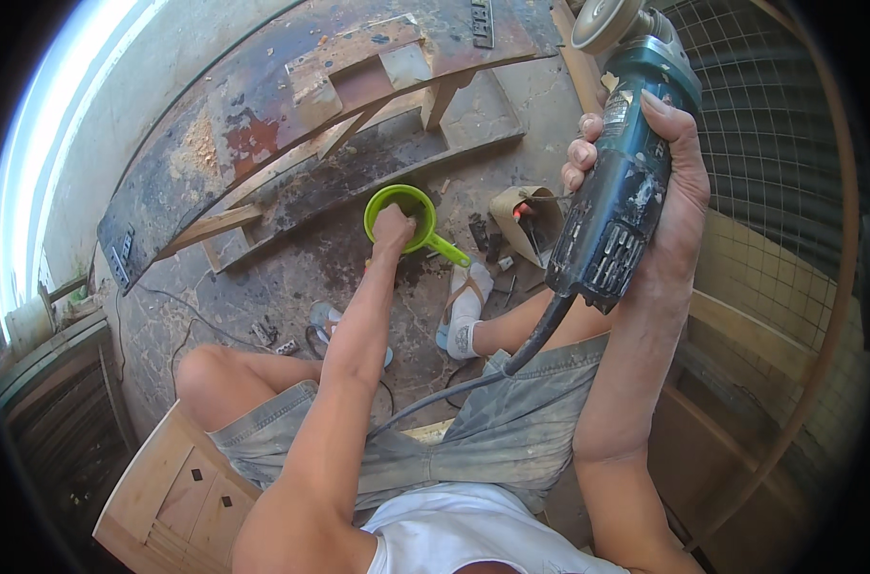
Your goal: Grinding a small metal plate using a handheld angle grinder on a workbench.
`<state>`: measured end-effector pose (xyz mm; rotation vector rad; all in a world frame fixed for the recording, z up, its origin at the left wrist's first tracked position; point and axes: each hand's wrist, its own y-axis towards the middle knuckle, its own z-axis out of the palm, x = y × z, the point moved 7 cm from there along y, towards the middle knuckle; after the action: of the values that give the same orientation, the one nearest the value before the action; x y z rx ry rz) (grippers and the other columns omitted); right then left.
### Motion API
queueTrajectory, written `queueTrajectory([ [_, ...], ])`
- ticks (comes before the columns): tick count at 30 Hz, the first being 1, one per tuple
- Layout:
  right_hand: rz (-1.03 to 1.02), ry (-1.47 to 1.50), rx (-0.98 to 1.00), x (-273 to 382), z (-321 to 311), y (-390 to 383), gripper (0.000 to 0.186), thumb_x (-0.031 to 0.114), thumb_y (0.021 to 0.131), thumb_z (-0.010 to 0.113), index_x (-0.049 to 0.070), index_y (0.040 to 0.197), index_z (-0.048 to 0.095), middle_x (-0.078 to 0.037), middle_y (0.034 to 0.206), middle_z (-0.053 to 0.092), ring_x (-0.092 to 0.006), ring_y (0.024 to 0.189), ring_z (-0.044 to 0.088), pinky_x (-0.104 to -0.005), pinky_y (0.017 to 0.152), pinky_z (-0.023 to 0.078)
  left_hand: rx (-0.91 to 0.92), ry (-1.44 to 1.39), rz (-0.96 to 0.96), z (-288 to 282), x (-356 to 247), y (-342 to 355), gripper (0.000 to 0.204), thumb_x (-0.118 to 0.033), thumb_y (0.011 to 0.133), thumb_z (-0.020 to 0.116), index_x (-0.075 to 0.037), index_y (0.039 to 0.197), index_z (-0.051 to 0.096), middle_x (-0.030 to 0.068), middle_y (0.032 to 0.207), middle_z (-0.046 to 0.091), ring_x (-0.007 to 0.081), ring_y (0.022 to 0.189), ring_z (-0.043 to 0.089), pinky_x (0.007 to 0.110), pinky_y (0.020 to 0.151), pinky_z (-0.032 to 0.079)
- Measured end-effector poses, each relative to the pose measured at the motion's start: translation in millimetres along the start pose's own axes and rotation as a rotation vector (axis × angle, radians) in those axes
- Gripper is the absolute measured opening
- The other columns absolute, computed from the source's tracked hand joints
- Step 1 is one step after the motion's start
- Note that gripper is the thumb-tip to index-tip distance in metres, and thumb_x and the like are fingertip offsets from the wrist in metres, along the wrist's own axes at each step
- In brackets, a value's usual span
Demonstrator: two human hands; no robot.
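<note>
In my right hand [679,158], raised at the upper right, is a teal and black angle grinder [617,182] with its fingers wrapped round the body. A round disc [602,24] shows at the tool's head, turned upward. From its rear end a dark power cord [550,330] runs down across my lap. My left hand [394,228] reaches down into a bright green plastic dipper [370,212], whose handle [449,253] points to the lower right. The fingers of that hand are hidden inside, and so is whatever the dipper contains.
A long worn wooden bench [272,124] with stains and wood dust stretches across the far side. Beyond the dipper, a cut-open tan container [526,225] holds small items. Wire mesh [770,115] stands at the right. A wooden chair back [172,488] lies at the lower left.
</note>
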<state>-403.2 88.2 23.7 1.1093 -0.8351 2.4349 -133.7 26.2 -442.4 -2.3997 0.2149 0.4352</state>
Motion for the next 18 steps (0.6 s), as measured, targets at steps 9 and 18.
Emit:
queueTrajectory([
  [9, 0.024, 0.005, -0.01, -0.8, 6.2, -3.7, 0.054, 0.036, 0.095, 0.083, -0.001, 0.123, 0.056, -0.014, 0.096, 0.07, -0.0215, 0.076, 0.078, -0.0337, 0.065, 0.07, -0.167, 0.368, 0.329, 15.2, -22.5, 1.8, 0.019, -0.015, 0.095, 0.072, -0.005, 0.106, 0.084, 0.0188, 0.102, 0.081, 0.0372, 0.098, 0.082, 0.051, 0.083, 0.066],
  [18, 0.049, 0.006, -0.008, -1.0, 14.4, -7.1, 0.052, 0.036, 0.096, 0.082, 0.003, 0.123, 0.054, -0.012, 0.097, 0.069, -0.0204, 0.077, 0.076, -0.0339, 0.066, 0.068, -0.098, 0.36, 0.374, -2.1, -33.4, 5.0, 0.02, -0.016, 0.096, 0.07, -0.005, 0.097, 0.086, 0.0224, 0.099, 0.083, 0.0389, 0.094, 0.083, 0.05, 0.079, 0.065],
])
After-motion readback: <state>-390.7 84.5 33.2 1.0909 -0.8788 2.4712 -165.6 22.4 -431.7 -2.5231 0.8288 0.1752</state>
